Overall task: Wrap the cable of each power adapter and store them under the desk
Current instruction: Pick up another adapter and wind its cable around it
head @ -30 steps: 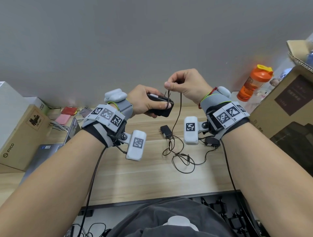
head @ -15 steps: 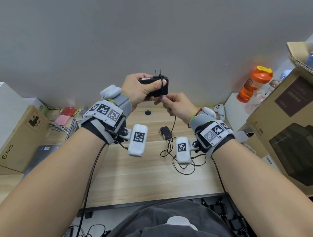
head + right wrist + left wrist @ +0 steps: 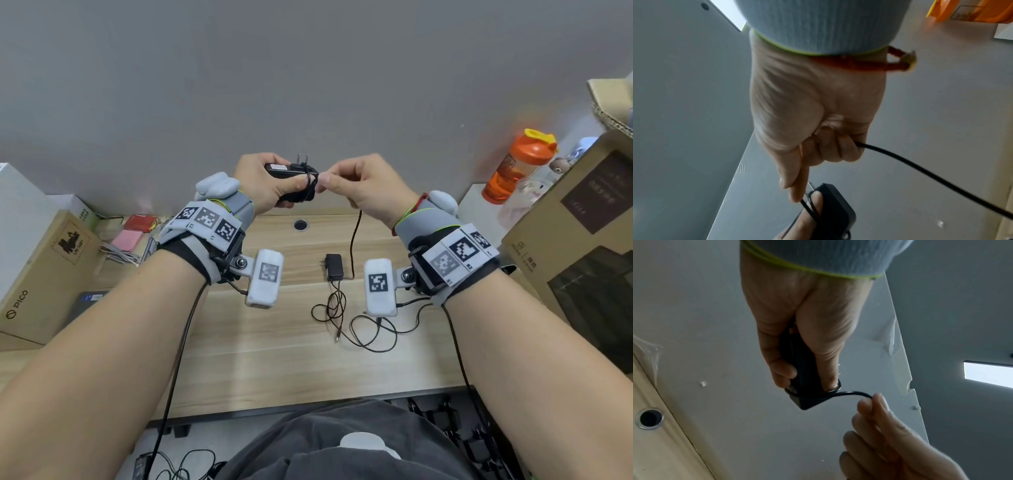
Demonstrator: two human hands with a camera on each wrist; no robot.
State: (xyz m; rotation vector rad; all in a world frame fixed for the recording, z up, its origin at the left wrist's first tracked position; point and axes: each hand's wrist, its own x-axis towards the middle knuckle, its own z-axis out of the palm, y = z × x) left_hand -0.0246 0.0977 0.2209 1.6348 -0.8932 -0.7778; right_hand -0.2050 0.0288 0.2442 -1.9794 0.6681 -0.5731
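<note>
My left hand (image 3: pixel 274 185) grips a black power adapter (image 3: pixel 291 181) above the desk's far edge, prongs pointing up. Its thin black cable (image 3: pixel 354 240) loops round the adapter's right end and over my left thumb. My right hand (image 3: pixel 325 180) pinches that cable just right of the adapter, and the rest hangs down to the desk. In the left wrist view the cable (image 3: pixel 855 393) curves from the adapter (image 3: pixel 803 378) to my right fingertips (image 3: pixel 877 402). A second black adapter (image 3: pixel 334 266) lies on the wooden desk (image 3: pixel 274 342) with its cable (image 3: pixel 334 308) loosely tangled.
Cardboard boxes stand at the left (image 3: pixel 41 274) and right (image 3: pixel 575 246). An orange bottle (image 3: pixel 517 164) sits at the back right. A cable hole (image 3: pixel 300 225) opens near the grey wall. Several dark adapters (image 3: pixel 455 442) lie on the floor beyond the desk's front edge.
My left hand lifted the adapter. My right hand carried the cable from above, down under the adapter, then up to its right end, adding a turn round it.
</note>
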